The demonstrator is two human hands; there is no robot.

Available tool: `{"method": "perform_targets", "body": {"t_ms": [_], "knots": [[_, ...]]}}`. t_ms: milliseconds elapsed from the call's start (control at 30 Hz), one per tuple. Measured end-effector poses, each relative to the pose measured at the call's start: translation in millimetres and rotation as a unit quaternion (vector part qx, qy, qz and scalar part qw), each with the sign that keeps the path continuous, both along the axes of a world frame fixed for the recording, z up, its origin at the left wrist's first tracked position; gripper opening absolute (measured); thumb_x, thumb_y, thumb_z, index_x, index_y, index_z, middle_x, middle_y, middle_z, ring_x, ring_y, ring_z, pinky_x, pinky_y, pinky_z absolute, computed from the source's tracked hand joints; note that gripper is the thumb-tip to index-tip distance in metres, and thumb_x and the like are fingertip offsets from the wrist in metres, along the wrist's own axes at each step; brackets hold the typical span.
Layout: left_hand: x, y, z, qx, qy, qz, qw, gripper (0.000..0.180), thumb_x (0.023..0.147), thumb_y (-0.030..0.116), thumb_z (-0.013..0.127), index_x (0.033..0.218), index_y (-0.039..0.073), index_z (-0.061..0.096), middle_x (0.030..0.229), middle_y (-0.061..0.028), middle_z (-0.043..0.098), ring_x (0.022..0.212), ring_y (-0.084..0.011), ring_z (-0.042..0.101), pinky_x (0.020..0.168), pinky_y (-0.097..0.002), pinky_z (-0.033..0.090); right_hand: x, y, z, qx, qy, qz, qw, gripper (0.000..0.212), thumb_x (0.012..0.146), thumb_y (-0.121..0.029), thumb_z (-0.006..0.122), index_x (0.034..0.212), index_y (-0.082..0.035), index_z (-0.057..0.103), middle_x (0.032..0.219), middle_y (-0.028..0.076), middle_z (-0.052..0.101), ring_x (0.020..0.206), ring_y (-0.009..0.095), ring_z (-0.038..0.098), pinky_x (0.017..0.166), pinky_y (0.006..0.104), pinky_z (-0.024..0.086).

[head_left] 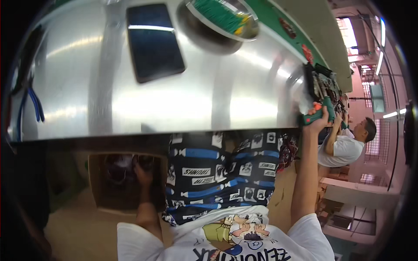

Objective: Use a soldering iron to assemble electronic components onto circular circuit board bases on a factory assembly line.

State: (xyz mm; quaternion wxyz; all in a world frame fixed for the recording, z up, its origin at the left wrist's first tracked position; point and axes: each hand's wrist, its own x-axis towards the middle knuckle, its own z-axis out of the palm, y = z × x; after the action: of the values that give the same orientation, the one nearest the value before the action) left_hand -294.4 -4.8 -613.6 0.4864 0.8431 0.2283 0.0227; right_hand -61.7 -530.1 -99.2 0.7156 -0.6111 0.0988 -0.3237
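My right hand is wrapped round a green power drill with an orange part, at the table's right end. My left hand reaches down into an open cardboard box below the table edge. Dark reddish coiled wires lie in that box, next to my left fingers. Shade and blur hide whether those fingers hold any of them.
A shiny metal tabletop carries a dark tablet, a metal bowl of green and yellow pieces, and blue-handled pliers. Tools and parts crowd the right end. A co-worker sits beyond. More reddish wires hang beside my leg.
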Motion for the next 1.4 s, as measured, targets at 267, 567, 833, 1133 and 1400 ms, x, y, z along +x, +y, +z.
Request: {"method": "perform_targets", "body": {"t_ms": [267, 567, 833, 1133, 1400], "knots": [[-58, 75, 107, 0.077, -0.087, 0.096, 0.989, 0.082, 0.069, 0.012, 0.088, 0.138, -0.001, 0.044, 0.127, -0.0193, 0.054, 0.119, -0.0332, 0.052, 0.104, -0.0439, 0.042, -12, 23, 1, 0.044, 0.000, -0.009, 0.999, 0.029, 0.101, -0.031, 0.049, 0.100, -0.003, 0.057, 0.088, 0.008, 0.061, 0.060, 0.013, 0.051, 0.055, 0.0293, 0.043], [-87, 80, 405, 0.033, -0.046, 0.338, 0.939, 0.095, 0.063, 0.004, 0.089, 0.143, -0.001, 0.038, 0.132, -0.0166, 0.054, 0.117, -0.0274, 0.054, 0.105, -0.0386, 0.042, -28, 40, 24, 0.064, -0.026, -0.037, 0.997, 0.028, 0.099, -0.026, 0.051, 0.100, 0.000, 0.058, 0.085, 0.009, 0.060, 0.052, 0.013, 0.051, 0.046, 0.0281, 0.042], [-3, 54, 576, 0.222, -0.252, 0.288, 0.897, 0.089, 0.070, 0.001, 0.086, 0.144, -0.004, 0.037, 0.139, -0.0179, 0.048, 0.125, -0.0252, 0.048, 0.109, -0.0373, 0.038, -33, 45, 18, 0.156, -0.011, -0.024, 0.987, 0.026, 0.096, -0.026, 0.057, 0.098, -0.001, 0.059, 0.060, 0.005, 0.052, 0.048, 0.015, 0.050, 0.045, 0.0287, 0.042], [192, -136, 671, -0.084, -0.371, -0.129, 0.916, 0.087, 0.062, -0.001, 0.087, 0.136, 0.002, 0.042, 0.126, -0.0107, 0.053, 0.115, -0.0229, 0.056, 0.101, -0.0359, 0.047, -25, 49, 18, 0.229, -0.059, -0.151, 0.960, 0.025, 0.097, -0.025, 0.055, 0.098, 0.000, 0.059, 0.063, 0.006, 0.053, 0.049, 0.016, 0.050, 0.047, 0.0290, 0.042], [342, -311, 588, -0.293, -0.088, -0.250, 0.919, 0.064, 0.078, 0.013, 0.083, 0.131, 0.001, 0.050, 0.118, -0.0109, 0.063, 0.103, -0.0217, 0.064, 0.086, -0.0346, 0.056, -27, 55, 21, 0.223, -0.056, -0.149, 0.962, 0.030, 0.099, -0.030, 0.052, 0.103, -0.001, 0.058, 0.062, 0.007, 0.053, 0.052, 0.017, 0.051, 0.051, 0.0304, 0.042]]}}
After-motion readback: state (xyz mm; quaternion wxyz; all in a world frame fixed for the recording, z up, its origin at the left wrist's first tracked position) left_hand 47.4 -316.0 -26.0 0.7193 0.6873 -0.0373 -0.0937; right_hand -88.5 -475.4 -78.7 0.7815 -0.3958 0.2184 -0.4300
